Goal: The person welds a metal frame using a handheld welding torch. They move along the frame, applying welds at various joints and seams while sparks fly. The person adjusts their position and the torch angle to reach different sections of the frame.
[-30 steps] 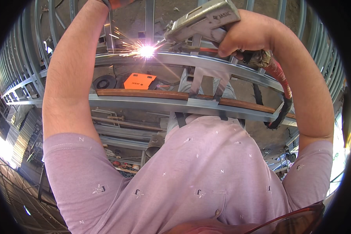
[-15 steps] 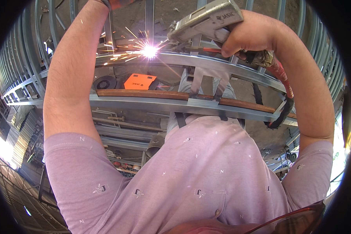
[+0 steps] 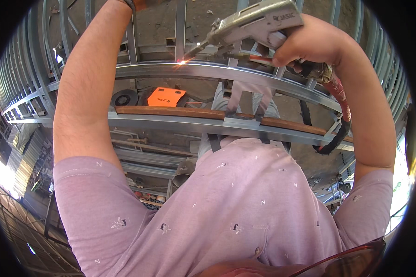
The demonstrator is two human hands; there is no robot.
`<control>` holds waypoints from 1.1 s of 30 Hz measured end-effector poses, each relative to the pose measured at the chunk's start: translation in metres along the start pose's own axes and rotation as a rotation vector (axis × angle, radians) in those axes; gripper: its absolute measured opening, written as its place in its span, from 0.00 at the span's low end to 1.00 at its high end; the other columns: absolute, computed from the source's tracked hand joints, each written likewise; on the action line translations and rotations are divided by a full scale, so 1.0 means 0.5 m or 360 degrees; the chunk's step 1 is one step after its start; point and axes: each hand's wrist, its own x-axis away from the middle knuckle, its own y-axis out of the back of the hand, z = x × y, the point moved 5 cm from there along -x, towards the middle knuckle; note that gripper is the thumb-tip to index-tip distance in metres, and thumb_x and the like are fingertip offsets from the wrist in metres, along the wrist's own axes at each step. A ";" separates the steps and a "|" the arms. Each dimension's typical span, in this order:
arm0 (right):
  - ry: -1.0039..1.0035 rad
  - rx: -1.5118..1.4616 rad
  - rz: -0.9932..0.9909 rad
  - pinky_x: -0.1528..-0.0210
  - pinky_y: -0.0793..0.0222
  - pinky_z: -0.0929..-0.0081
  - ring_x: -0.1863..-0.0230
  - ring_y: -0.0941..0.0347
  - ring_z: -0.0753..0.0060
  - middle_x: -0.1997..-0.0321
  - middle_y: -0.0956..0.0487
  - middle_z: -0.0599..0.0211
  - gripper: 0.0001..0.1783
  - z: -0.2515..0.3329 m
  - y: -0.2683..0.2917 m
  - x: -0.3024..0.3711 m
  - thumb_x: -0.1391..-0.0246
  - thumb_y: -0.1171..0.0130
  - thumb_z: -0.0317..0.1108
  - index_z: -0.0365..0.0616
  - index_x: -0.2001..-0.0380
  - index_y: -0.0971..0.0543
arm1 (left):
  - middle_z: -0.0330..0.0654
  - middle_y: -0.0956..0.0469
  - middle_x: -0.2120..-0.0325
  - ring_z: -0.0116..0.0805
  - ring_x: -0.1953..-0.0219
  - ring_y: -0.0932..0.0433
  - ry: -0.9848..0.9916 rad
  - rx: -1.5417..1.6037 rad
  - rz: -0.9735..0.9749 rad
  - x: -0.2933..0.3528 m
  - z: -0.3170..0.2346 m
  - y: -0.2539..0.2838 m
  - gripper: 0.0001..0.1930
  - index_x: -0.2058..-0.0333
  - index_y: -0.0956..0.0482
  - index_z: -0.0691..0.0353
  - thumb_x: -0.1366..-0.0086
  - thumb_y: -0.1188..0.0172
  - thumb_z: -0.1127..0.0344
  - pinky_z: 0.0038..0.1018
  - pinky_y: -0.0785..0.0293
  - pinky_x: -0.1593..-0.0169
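Observation:
My right hand (image 3: 309,41) is wrapped round the handle of a grey-green welding gun (image 3: 263,23), a thumb and fingers closed on it. The gun slants down to the left. Its thin nozzle meets a small glowing orange spot (image 3: 183,62) where an upright bar joins a shiny steel rail (image 3: 208,71). From the handle a red and black cable (image 3: 339,94) hangs beside my right forearm. Only a sliver of my left hand (image 3: 145,4) shows at the top edge, beyond a dark wrist band. Its fingers are out of sight.
Nearer me runs a second steel rail (image 3: 189,123) with a brown strip (image 3: 171,111) along it. Between the rails lie an orange, flat-topped object (image 3: 165,97) and a black disc (image 3: 125,98). Metal bars (image 3: 32,51) stand at the left. A round pipe (image 3: 184,171) lies below.
The bright white-violet arc and its spray of sparks have died down to a small orange glow. My right hand and the gun have shifted slightly right.

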 end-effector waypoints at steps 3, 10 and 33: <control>0.0267 -0.0112 -0.0026 0.55 0.16 0.67 0.62 0.15 0.71 0.61 0.09 0.65 0.18 -0.028 0.002 -0.009 0.55 0.20 0.33 0.40 0.58 0.07 | 0.47 0.23 0.28 0.60 0.22 0.30 0.0007 0.0028 -0.0015 0.003 0.000 0.001 0.28 0.34 0.19 0.50 0.34 0.30 0.61 0.55 0.35 0.19; -0.0031 -0.0007 0.0036 0.58 0.18 0.66 0.65 0.16 0.69 0.64 0.11 0.64 0.17 0.000 -0.031 -0.017 0.53 0.19 0.36 0.40 0.61 0.08 | 0.46 0.24 0.27 0.60 0.22 0.30 0.0016 0.0016 -0.0008 0.000 -0.004 0.005 0.30 0.34 0.19 0.49 0.37 0.29 0.62 0.56 0.37 0.18; -0.0129 0.0039 0.0089 0.65 0.20 0.64 0.69 0.17 0.69 0.67 0.13 0.63 0.16 0.015 -0.041 -0.020 0.53 0.22 0.33 0.37 0.61 0.10 | 0.46 0.22 0.28 0.58 0.22 0.29 0.0005 0.0004 -0.0034 0.003 0.001 0.008 0.29 0.35 0.18 0.49 0.36 0.26 0.60 0.55 0.36 0.18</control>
